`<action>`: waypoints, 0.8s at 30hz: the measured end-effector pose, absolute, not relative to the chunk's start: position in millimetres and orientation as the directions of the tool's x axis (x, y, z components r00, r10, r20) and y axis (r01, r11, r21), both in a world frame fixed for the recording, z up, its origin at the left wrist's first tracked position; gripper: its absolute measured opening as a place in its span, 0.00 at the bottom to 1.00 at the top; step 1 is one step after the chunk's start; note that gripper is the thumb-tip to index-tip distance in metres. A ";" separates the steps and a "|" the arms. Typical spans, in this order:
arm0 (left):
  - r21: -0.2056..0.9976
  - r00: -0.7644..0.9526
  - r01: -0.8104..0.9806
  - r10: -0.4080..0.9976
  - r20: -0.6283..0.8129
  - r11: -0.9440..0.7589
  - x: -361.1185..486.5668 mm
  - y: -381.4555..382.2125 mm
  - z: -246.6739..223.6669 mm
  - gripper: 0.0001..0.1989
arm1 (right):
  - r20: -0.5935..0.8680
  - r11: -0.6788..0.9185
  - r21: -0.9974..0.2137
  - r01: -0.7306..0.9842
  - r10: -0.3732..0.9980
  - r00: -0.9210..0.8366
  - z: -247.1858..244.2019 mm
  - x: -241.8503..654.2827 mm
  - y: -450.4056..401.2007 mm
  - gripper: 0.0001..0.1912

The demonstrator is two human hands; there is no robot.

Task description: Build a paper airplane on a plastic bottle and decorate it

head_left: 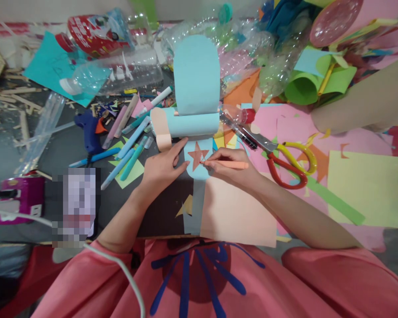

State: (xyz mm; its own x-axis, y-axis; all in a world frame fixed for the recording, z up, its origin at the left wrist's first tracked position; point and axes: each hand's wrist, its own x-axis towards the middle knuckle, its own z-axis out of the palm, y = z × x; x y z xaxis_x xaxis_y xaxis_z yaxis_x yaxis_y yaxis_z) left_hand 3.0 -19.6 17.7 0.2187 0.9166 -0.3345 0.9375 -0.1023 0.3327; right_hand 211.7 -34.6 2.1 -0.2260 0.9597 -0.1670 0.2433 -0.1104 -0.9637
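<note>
My right hand [230, 163] grips an orange marker [232, 164], its tip on the right side of an orange-brown star [196, 154]. That star lies on a rounded light-blue paper flap [192, 170]. Fingers apart, my left hand [164, 165] rests at the flap's left edge with nothing held in it. Just beyond the hands is a roll covered in light-blue paper [192, 123], with a peach paper band [161, 123] around its left end. A tall rounded light-blue paper panel [197, 73] extends from the roll's far side.
Several markers [132, 141] and a blue glue gun [88, 132] lie left. Open scissors [278, 159] sit right of my right hand. Plastic bottles [119, 73] crowd the back. Peach paper [239, 212] is under my right forearm; a phone [79, 203] and purple power block [23, 201] are at left.
</note>
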 end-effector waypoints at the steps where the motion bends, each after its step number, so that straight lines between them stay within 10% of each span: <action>1: 0.330 0.218 0.939 0.915 -0.339 -0.101 3.2 -19.7 18.0 0.30 | -0.166 -0.116 -0.966 0.230 0.963 -0.212 2.7 211.7 -34.2 0.09; 24: 0.335 0.223 0.935 0.926 -0.306 -0.115 2.9 -19.8 16.1 0.30 | -0.119 -0.077 -0.968 0.239 0.979 -0.167 0.4 212.0 -35.5 0.09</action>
